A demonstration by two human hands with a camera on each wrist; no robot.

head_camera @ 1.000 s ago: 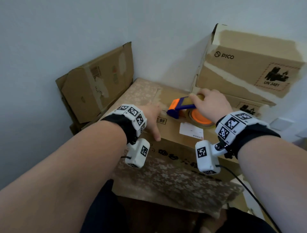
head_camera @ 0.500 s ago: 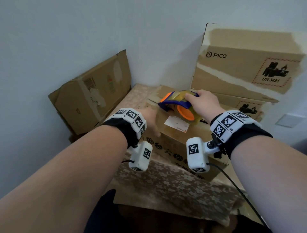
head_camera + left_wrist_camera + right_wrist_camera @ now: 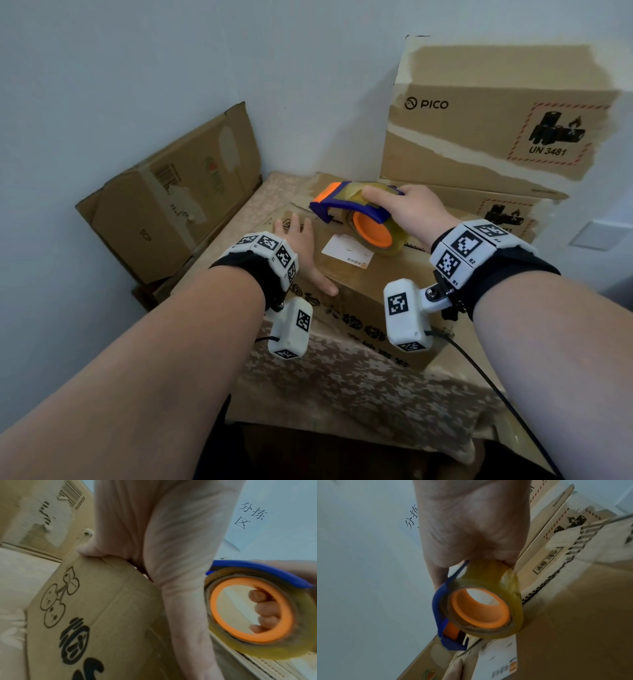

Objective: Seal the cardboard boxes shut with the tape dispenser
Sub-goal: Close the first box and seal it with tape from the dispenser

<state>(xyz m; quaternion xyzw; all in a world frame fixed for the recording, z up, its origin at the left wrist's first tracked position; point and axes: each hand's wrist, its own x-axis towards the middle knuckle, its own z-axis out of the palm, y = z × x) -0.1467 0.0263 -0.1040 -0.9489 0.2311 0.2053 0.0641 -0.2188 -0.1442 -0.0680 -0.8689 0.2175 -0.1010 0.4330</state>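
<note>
Holding the tape dispenser (image 3: pixel 356 214) just above the cardboard box (image 3: pixel 370 284), the right hand (image 3: pixel 411 214) had its fingers (image 3: pixel 265 609) curled through the orange core.

The left hand (image 3: pixel 301 246) lay flat on the box top, fingers straight, thumb over the near edge. A white label (image 3: pixel 347 251) sat on the lid beneath the roll of tape. The box stood on a patterned table (image 3: pixel 342 387), with a stack of printed boxes (image 3: pixel 479 137) behind on the right and a worn box (image 3: pixel 178 205) leaning at the left wall.
</note>
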